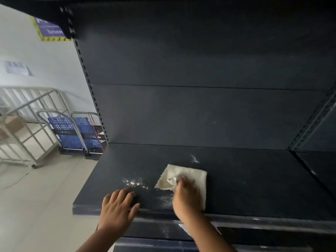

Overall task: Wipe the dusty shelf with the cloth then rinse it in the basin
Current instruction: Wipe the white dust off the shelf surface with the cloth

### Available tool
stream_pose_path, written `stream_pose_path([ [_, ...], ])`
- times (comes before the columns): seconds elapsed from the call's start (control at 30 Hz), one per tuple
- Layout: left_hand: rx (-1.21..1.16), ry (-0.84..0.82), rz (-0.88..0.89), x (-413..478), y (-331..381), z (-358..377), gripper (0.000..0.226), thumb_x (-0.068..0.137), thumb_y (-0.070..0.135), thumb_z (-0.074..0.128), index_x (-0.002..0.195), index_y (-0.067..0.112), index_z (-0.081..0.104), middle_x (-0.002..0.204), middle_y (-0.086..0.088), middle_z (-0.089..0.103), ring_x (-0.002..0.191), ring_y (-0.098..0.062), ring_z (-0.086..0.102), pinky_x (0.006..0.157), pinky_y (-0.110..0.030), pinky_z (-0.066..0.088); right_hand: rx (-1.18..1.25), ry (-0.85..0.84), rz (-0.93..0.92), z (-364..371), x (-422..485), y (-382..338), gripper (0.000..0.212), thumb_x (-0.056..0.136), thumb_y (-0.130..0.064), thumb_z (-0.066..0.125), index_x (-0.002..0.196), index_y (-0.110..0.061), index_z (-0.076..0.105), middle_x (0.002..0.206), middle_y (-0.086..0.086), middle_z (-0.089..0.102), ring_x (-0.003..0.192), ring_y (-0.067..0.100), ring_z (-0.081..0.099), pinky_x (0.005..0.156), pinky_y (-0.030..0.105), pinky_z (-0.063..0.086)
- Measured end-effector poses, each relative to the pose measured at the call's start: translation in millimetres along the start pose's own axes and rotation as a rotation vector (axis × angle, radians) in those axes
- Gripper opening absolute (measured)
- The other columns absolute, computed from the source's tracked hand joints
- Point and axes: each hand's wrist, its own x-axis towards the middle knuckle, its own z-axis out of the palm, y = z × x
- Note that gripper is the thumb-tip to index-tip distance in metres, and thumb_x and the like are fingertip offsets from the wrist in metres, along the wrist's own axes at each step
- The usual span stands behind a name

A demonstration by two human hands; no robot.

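A dark metal shelf [254, 188] runs across the lower half of the view, with white dust patches [135, 183] near its front left and a smaller smear [195, 159] further back. A cream cloth [192, 176] lies flat on the shelf. My right hand [187, 197] presses down on the cloth's near part, blurred by motion. My left hand [119, 206] rests flat on the shelf's front edge, fingers spread, holding nothing. No basin is in view.
The shelf's dark back panel [200, 70] rises behind, with a slotted upright [91, 91] at its left. Left of the unit stand blue folded trolleys [74, 131] and a grey metal cage cart [27, 128] on a pale tiled floor [36, 206]. A lower shelf [163, 231] sits beneath.
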Motion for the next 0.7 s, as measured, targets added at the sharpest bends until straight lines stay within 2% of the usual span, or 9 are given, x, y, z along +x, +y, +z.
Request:
stream_pose_path([
  [0.07,-0.009,0.009,-0.013,0.0,0.7,1.7,0.053,0.091,0.064,0.021,0.103,0.03,0.06,0.107,0.007,0.061,0.1,-0.02,0.055,0.083,-0.038,0.034,0.074,-0.099,-0.098,19.7,-8.3,-42.4,0.051,0.1,-0.01,0.023,0.15,-0.011,0.019,0.16,0.011,0.019,0.148,0.029,0.012,0.121,0.044,0.01],
  [0.1,-0.013,0.013,-0.02,-0.2,1.4,2.3,0.053,0.091,0.064,0.021,0.101,0.029,0.059,0.107,0.006,0.062,0.1,-0.02,0.055,0.083,-0.038,0.034,0.146,-0.122,-0.11,25.2,-10.4,-60.7,0.05,0.1,-0.011,0.022,0.149,-0.013,0.022,0.159,0.009,0.021,0.148,0.027,0.012,0.121,0.042,0.009],
  [0.17,-0.014,0.02,-0.027,-0.2,1.5,2.1,0.051,0.09,0.066,0.025,0.097,0.027,0.059,0.106,0.005,0.062,0.1,-0.022,0.055,0.084,-0.038,0.033,0.349,-0.121,-0.073,26.6,-6.6,-89.5,0.044,0.101,-0.017,0.025,0.144,-0.014,0.033,0.152,0.009,0.035,0.143,0.025,0.027,0.118,0.038,0.021],
  [0.27,-0.019,0.046,-0.034,-0.9,0.7,1.1,0.05,0.089,0.068,0.026,0.092,0.028,0.055,0.101,0.005,0.059,0.094,-0.023,0.055,0.083,-0.038,0.034,0.718,-0.101,0.004,9.4,10.9,-97.9,0.039,0.101,-0.025,0.032,0.136,-0.008,0.041,0.139,0.014,0.051,0.128,0.028,0.048,0.105,0.032,0.037],
  [0.33,-0.038,0.039,-0.048,-3.1,0.5,-1.0,0.053,0.088,0.07,0.02,0.094,0.029,0.053,0.101,0.006,0.057,0.094,-0.022,0.053,0.085,-0.039,0.038,0.897,-0.022,0.08,-10.5,28.5,-77.5,0.036,0.101,-0.024,0.035,0.13,-0.004,0.045,0.134,0.019,0.055,0.122,0.032,0.052,0.1,0.034,0.041],
  [0.43,-0.063,0.019,-0.057,-4.9,0.2,-3.7,0.06,0.086,0.073,0.02,0.099,0.026,0.056,0.107,0.004,0.057,0.101,-0.022,0.053,0.09,-0.041,0.041,1.013,0.186,0.15,-45.0,67.3,-21.2,0.031,0.098,-0.017,0.04,0.123,-0.003,0.051,0.126,0.023,0.058,0.118,0.037,0.055,0.101,0.043,0.043],
  [0.5,-0.073,0.016,-0.067,-3.2,-3.0,-8.8,0.055,0.084,0.07,0.03,0.097,0.025,0.058,0.109,0.004,0.058,0.104,-0.023,0.053,0.092,-0.041,0.04,1.034,0.312,0.206,-69.8,94.5,21.5,0.03,0.095,-0.016,0.041,0.121,-0.005,0.051,0.126,0.02,0.059,0.117,0.036,0.055,0.101,0.047,0.044],
  [0.6,-0.056,0.075,-0.075,-0.2,-18.8,-18.2,0.041,0.083,0.06,0.036,0.093,0.026,0.057,0.105,0.005,0.06,0.1,-0.024,0.055,0.09,-0.042,0.041,0.896,0.476,0.296,-96.0,123.4,75.3,0.032,0.097,-0.019,0.039,0.125,-0.005,0.046,0.129,0.022,0.057,0.116,0.038,0.055,0.094,0.041,0.044],
  [0.7,-0.031,0.094,-0.106,3.6,-44.2,-25.9,0.041,0.083,0.06,0.035,0.095,0.027,0.056,0.105,0.004,0.06,0.1,-0.025,0.054,0.09,-0.043,0.039,0.59,0.466,0.332,-88.1,130.5,105.2,0.029,0.098,-0.019,0.037,0.119,0.0,0.044,0.118,0.03,0.059,0.107,0.047,0.058,0.082,0.043,0.044],
])
